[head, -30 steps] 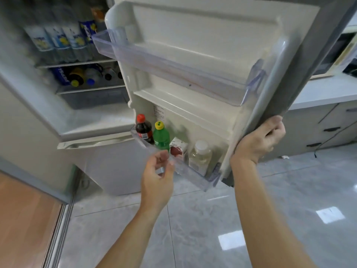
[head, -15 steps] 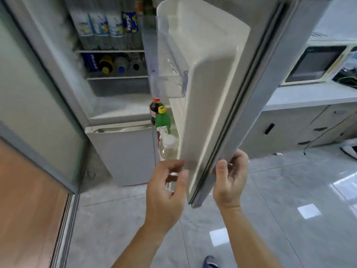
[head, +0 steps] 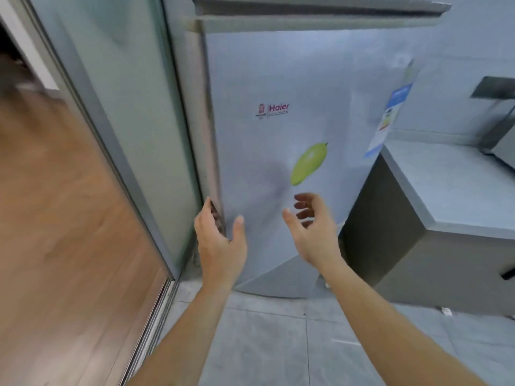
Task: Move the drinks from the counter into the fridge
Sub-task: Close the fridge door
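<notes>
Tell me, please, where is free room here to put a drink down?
The grey counter right of the fridge door shows a bare stretch, bordered by the door's edge and a dark appliance at the back. Before the door it is crowded: left hand at its edge, right hand close.

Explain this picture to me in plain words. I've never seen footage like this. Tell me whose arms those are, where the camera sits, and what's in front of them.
There is no machine here. The camera is worn on a person's head and looks forward and down, so the two bare arms reaching in from the bottom are that person's own.

In front of them stands a grey fridge door, seen from outside, with a brand logo, a green fruit sticker and a label strip near its right edge. No drinks show in this picture.

The left hand is at the door's left edge, fingers on the rim and thumb on the front. The right hand hovers just before the door, fingers loose, holding nothing.

To the right is a grey counter; to the left, a glass panel and a wooden floor.
</notes>
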A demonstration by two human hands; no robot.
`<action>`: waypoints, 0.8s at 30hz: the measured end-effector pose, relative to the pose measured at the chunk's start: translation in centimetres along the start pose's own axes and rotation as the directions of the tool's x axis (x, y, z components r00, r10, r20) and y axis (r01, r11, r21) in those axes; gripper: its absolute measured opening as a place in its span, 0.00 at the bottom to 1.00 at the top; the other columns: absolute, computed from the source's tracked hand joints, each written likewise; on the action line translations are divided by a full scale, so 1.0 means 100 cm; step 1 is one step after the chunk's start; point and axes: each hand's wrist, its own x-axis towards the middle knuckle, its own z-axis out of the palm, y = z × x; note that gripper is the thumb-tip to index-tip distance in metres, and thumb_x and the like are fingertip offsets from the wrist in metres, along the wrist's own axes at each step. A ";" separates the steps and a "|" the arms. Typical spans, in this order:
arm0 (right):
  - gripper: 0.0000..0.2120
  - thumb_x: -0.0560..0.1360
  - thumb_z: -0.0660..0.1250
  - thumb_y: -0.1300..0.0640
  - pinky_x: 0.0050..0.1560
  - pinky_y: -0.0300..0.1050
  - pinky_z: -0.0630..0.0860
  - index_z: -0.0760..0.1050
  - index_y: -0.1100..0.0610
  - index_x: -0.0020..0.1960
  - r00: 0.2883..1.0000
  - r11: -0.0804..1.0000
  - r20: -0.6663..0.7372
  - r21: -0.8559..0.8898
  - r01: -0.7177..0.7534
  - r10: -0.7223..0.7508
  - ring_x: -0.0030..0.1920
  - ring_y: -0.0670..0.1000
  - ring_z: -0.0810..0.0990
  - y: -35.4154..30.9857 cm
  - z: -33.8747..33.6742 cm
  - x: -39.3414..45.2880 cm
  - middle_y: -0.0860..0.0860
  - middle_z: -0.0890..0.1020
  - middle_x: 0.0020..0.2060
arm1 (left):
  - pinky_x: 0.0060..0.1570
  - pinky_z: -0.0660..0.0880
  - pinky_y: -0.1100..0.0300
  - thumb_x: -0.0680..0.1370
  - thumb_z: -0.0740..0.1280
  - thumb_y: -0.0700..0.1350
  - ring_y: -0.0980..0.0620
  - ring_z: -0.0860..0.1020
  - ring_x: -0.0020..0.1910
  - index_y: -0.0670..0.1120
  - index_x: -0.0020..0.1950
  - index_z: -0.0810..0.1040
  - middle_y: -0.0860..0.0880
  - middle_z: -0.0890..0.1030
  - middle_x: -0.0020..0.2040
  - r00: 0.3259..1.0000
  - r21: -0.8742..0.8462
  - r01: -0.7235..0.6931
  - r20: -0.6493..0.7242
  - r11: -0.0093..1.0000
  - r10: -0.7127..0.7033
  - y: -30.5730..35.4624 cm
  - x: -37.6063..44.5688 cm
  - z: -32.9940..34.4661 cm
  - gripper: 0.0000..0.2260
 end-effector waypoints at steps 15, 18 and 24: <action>0.32 0.73 0.73 0.50 0.67 0.46 0.67 0.65 0.52 0.73 0.996 0.970 0.086 -0.242 0.025 -0.004 0.65 0.54 0.71 0.032 0.045 0.188 0.53 0.74 0.64 | 0.62 0.65 0.61 0.78 0.69 0.47 0.48 0.73 0.65 0.49 0.73 0.68 0.47 0.67 0.69 0.993 0.279 -0.121 0.044 0.953 0.113 0.004 0.197 0.050 0.24; 0.32 0.72 0.73 0.48 0.68 0.49 0.67 0.65 0.49 0.73 0.997 0.959 0.070 -0.284 -0.017 0.038 0.66 0.56 0.70 0.030 0.053 0.198 0.53 0.71 0.66 | 0.67 0.68 0.53 0.77 0.70 0.47 0.46 0.72 0.68 0.49 0.75 0.64 0.46 0.64 0.71 0.985 0.244 -0.139 0.134 0.960 0.109 0.012 0.223 0.069 0.28; 0.31 0.71 0.74 0.45 0.69 0.50 0.67 0.66 0.48 0.69 0.997 0.935 -0.012 -0.347 -0.076 0.076 0.64 0.55 0.70 0.023 0.062 0.198 0.51 0.70 0.65 | 0.57 0.66 0.60 0.75 0.72 0.47 0.49 0.74 0.64 0.54 0.75 0.59 0.51 0.59 0.69 0.963 0.198 -0.193 0.224 0.961 0.148 0.007 0.251 0.089 0.33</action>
